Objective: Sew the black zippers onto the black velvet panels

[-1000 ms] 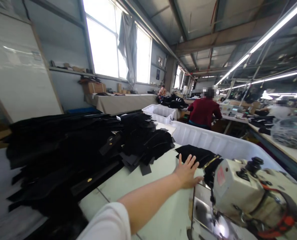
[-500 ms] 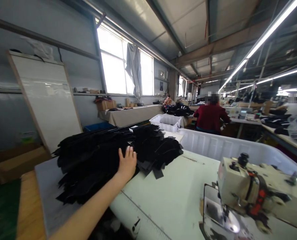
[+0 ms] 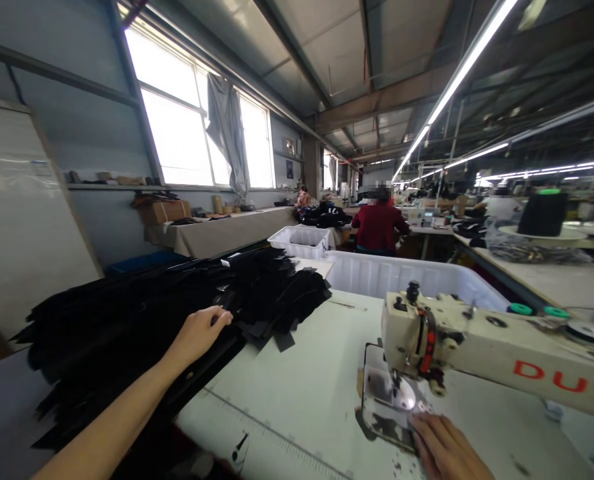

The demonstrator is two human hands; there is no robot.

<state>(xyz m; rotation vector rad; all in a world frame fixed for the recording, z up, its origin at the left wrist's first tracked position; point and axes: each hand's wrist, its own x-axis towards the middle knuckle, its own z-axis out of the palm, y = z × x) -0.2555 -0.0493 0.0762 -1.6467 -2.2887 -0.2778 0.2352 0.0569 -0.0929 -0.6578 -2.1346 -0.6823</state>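
My left hand [image 3: 199, 333] rests on a big heap of black cut fabric pieces [image 3: 141, 313] at the left of the white sewing table [image 3: 307, 387]; its fingers curl closed on the edge of one black piece. My right hand [image 3: 444, 450] lies at the bottom right, fingers flat on the table beside the metal plate [image 3: 389, 400] under the needle. The cream sewing machine [image 3: 477, 340] stands over that plate.
A long white plastic bin [image 3: 407, 277] runs behind the machine, a smaller one [image 3: 301, 241] beyond it. A person in a red top [image 3: 379, 227] sits ahead at another station. A white board [image 3: 17, 220] leans at the left wall.
My left hand went from the fabric by the machine to the black heap at the left, and its fingers have now curled on a piece. My right hand has come into view.
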